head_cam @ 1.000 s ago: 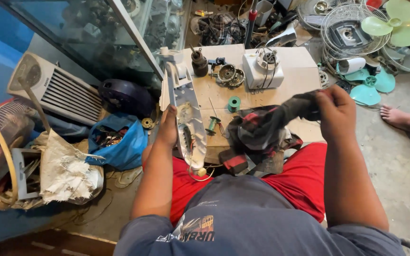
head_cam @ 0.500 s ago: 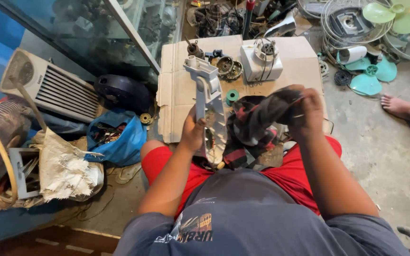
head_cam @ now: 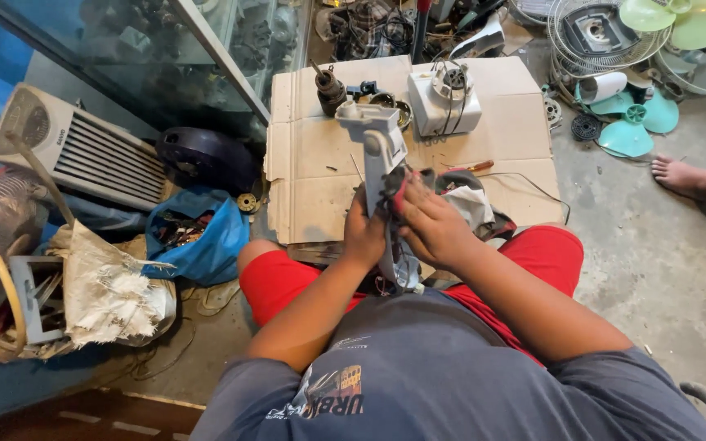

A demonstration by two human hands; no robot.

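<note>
Fan stand [head_cam: 379,143] above cluttered cardboard [head_cam: 304,163]

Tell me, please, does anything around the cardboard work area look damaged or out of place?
Yes. The cardboard sheet has a torn, ragged left edge. Left of it, a white sack is ripped and frayed. A green fan blade lies loose on the floor, off its fan. Both hands hold a grey plastic fan part with a dirty rag.
</note>
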